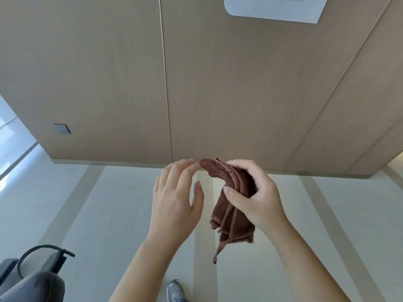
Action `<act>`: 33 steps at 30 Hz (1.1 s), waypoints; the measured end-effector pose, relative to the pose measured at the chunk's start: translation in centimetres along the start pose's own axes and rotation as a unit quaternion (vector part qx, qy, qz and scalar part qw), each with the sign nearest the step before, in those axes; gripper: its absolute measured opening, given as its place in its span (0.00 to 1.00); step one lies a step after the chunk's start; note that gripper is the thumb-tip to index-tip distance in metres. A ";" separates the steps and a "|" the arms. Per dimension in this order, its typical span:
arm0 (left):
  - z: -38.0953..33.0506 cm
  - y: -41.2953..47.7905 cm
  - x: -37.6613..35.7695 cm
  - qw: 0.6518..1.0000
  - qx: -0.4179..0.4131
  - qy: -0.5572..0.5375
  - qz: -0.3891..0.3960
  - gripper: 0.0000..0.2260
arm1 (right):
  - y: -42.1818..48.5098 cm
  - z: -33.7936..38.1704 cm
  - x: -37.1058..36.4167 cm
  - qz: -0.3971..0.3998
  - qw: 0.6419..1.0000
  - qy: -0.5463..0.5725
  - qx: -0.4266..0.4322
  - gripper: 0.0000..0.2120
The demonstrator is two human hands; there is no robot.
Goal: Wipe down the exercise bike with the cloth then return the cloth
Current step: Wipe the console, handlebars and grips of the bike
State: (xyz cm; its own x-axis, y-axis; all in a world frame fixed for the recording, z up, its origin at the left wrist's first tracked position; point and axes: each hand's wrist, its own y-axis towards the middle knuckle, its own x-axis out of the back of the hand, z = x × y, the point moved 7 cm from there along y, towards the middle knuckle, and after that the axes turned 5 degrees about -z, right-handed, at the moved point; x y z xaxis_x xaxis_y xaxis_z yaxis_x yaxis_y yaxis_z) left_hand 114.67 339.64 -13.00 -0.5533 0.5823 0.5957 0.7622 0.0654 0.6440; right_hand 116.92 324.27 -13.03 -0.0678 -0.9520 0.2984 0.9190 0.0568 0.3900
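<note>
We see the right hand (255, 197) gripping the brown cloth (231, 216): the thumb presses across its bunched middle and the fingers curl over its top fold. The cloth is in the air, well above the floor (109, 203). Its upper end pokes out to the left past the fingers, and its loose lower part hangs below the palm with a thin loop dangling. The right forearm rises from the lower right, back of the hand toward us.

Our left hand (174, 192) holds nothing. Its fingers are straight and close together, their tips just beside the cloth's upper end, whether touching we cannot tell.

Beyond stands a wood-panelled wall (109, 73) with a white sheet (274, 7) near its top edge. A shoe (175, 289) shows below, and dark padded equipment (32, 277) sits at the floor's lower left corner.
</note>
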 end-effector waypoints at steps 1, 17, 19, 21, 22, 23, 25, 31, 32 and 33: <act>1.5 1.4 -0.5 1.000 0.008 0.005 -0.005 0.15 | 2.0 -0.5 -1.2 0.010 1.000 0.002 0.002 0.19; 20.8 18.4 -1.0 0.982 0.112 0.119 -0.099 0.15 | 26.8 -3.8 -20.1 0.154 0.984 0.056 0.071 0.20; 22.9 19.8 -1.0 0.977 0.121 0.141 -0.106 0.15 | 29.4 -4.0 -22.7 0.170 0.979 0.071 0.086 0.20; 25.2 21.5 -1.1 0.970 0.135 0.164 -0.115 0.15 | 32.2 -4.3 -25.1 0.187 0.974 0.086 0.097 0.20; 26.2 22.4 -1.2 0.967 0.141 0.178 -0.121 0.15 | 33.6 -4.5 -26.2 0.197 0.971 0.091 0.102 0.20; 27.2 23.4 -1.3 0.963 0.147 0.190 -0.127 0.14 | 35.0 -4.5 -27.3 0.208 0.968 0.092 0.109 0.20; 29.1 25.8 -1.1 0.954 0.161 0.211 -0.143 0.12 | 37.9 -4.0 -29.4 0.226 0.960 0.088 0.142 0.19; 34.1 30.3 1.2 0.921 0.200 0.278 -0.187 0.14 | 45.1 -1.5 -36.1 0.285 0.928 0.119 0.208 0.19; 34.8 30.3 2.0 0.912 0.212 0.291 -0.196 0.15 | 45.7 -1.1 -37.6 0.299 0.921 0.128 0.213 0.19; 35.6 30.1 3.0 0.903 0.224 0.306 -0.204 0.15 | 46.1 -0.6 -39.2 0.314 0.914 0.136 0.217 0.19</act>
State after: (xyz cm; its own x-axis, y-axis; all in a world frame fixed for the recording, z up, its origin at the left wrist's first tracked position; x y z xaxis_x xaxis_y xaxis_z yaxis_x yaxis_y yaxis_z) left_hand 147.92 372.16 -8.91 -0.7963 -0.1113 0.5946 0.4364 0.5750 0.6920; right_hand 162.15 363.99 -7.31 0.5737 -0.7266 0.3780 0.4985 0.6760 0.5427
